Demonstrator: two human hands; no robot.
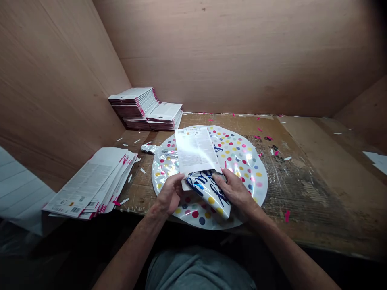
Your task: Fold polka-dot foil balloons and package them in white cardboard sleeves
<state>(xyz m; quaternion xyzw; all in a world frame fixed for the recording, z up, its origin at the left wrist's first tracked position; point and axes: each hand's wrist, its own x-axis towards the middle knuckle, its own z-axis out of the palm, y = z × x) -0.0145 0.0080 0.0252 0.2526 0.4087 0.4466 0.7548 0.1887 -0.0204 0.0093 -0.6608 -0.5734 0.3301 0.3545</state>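
Note:
My left hand point(171, 192) grips the lower left corner of a white printed card sleeve point(196, 151). In my right hand point(237, 191) is a folded foil balloon point(208, 193), white with dark blue lettering and coloured dots; its upper end meets the open lower edge of the sleeve. How far it reaches inside is hidden. Under both hands, a flat round foil balloon point(250, 161) with many coloured dots lies spread on the cardboard-covered table, its neck point(148, 149) pointing left.
A tall stack of card sleeves point(130, 108) and a lower stack point(165, 114) stand at the back left. More sleeves lie fanned point(87, 181) at the left edge. Pink and white paper scraps point(287, 216) litter the cardboard point(317, 161). Wooden panels point(236, 56) enclose the back and sides.

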